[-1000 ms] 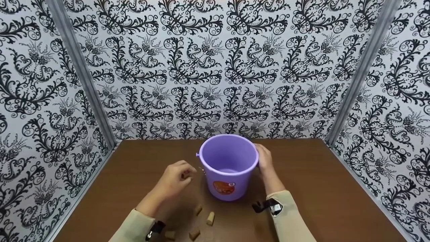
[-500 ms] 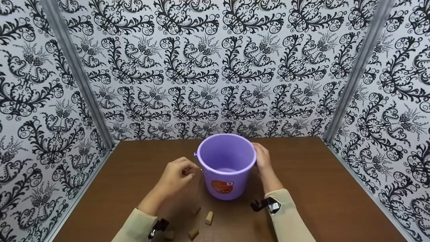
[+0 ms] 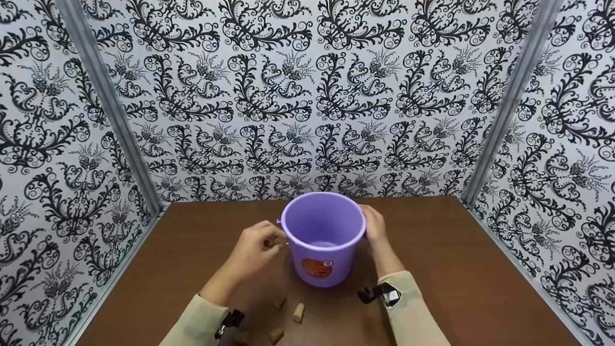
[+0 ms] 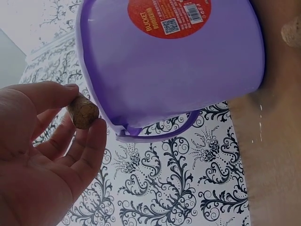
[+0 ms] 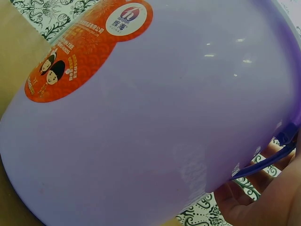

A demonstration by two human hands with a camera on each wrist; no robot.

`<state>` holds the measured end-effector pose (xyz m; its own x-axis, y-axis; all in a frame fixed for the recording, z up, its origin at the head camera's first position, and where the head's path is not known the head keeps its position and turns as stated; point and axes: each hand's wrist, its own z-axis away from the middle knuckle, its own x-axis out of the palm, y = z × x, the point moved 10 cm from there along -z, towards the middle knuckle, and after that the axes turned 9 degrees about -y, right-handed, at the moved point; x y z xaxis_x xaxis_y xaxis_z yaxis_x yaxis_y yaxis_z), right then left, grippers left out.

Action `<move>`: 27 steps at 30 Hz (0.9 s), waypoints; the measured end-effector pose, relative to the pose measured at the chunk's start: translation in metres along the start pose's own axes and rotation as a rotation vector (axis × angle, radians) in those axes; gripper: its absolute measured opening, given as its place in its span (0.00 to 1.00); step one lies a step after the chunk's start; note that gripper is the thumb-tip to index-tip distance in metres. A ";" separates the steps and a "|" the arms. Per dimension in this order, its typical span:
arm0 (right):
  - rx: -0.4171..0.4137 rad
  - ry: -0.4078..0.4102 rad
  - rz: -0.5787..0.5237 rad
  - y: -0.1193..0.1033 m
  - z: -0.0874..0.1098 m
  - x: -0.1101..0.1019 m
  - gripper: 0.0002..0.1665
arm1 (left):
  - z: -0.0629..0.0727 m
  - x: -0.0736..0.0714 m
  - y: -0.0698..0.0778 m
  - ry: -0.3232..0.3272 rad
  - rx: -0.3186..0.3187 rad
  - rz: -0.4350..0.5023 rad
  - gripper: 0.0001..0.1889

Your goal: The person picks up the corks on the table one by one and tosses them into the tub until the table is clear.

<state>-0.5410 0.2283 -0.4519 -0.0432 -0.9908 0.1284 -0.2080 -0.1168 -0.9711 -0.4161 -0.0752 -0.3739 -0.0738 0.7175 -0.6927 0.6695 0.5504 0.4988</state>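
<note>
My left hand [image 3: 255,250] is at the left side of a purple plastic bucket [image 3: 326,264], by its rim. In the left wrist view its thumb and fingers pinch a brown cork [image 4: 83,112], end face toward the camera. My right hand [image 3: 375,226] grips the bucket's right side near the rim. In the right wrist view its fingers curl around the purple handle [image 5: 265,165], partly hidden behind it. The bucket stands upright on the table, and a red-orange label [image 5: 89,52] is stuck on its front.
Several corks lie on the brown table [image 3: 456,269] in front of the bucket, one cork [image 3: 298,312] upper right of another cork [image 3: 276,335]. Patterned wall panels [image 3: 307,96] with grey metal posts enclose the table at the back and sides.
My left hand has moved right and slightly up, closer to the bucket's rim, with the cork. The right hand keeps its place on the bucket, and the view has shifted slightly.
</note>
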 end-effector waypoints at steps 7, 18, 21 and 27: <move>0.011 0.000 -0.011 0.000 0.000 0.000 0.20 | -0.003 -0.003 0.008 0.002 0.033 -0.014 0.11; -0.032 -0.001 0.100 -0.006 -0.001 -0.001 0.22 | -0.013 -0.006 0.018 0.038 0.097 -0.045 0.12; -0.032 -0.010 0.099 -0.006 0.000 0.000 0.22 | -0.014 -0.004 0.019 0.034 0.099 -0.033 0.12; -0.037 -0.039 0.098 -0.015 0.007 0.003 0.21 | -0.019 -0.003 0.022 0.006 0.075 -0.012 0.10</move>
<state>-0.5314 0.2264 -0.4380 -0.0272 -0.9993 0.0243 -0.2410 -0.0170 -0.9704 -0.4155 -0.0570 -0.3509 -0.0864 0.7138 -0.6951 0.7223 0.5254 0.4497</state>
